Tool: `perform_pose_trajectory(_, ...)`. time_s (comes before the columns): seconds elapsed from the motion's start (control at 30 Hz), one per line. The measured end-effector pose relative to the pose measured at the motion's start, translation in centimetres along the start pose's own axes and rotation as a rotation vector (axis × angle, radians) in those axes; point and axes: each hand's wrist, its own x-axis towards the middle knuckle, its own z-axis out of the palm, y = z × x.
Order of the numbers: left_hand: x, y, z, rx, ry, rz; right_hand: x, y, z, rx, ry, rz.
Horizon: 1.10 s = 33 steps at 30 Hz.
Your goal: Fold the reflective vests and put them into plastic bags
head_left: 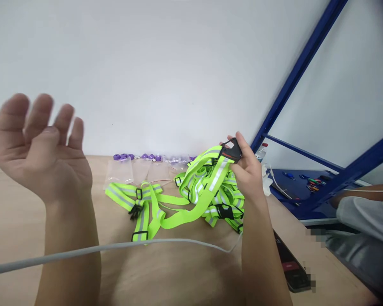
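Head view: left hand (43, 155) raised, palm showing, grip wide; right hand (249, 168) lifted, grip holding black fitting (231, 152) on green strap (205, 199).

Left grip (44, 157) raised, palm toward the head, fingers (40, 112) loosely curled; right grip (249, 170) lower, pinched, both forearms (72, 221) upright.

Diffuse light illuminated the wall (166, 76) evenly, at moderate brightness. Soft shadows darkened the near tabletop (166, 276). The left hand (47, 155) exhibited slight blur. Reflective stripes (217, 177) returned bright white. The upper right corner darkened; pixelated blocks masked areas near the phone (290, 265).
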Motion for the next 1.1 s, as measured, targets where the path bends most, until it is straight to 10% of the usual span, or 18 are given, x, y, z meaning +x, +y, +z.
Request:
perform_pose_trajectory(0.13, -1.6, 0.0, 1.4, -0.053, -0.363, -0.052, 0.1, -1.6, 1.1, 0.069, -0.050, -0.004)
perform_pose_trajectory(0.4, -4.6, -0.9, 3.3, 0.526, -1.618, -0.474, -0.6, -4.3, 2.8, 0.072, -0.135, 0.014)
perform_pose_trajectory(0.83, -4.5, -10.8, 0.5, 1.252, -1.577, -0.490, -0.6, -4.9, 2.5, 0.100, 0.094, -0.134)
perform_pose_trajectory(1.1, -6.1, -14.3, -0.8, 1.469, -1.560, -0.519, -1.0, -7.4, 1.4, 0.029, -0.739, 0.015)
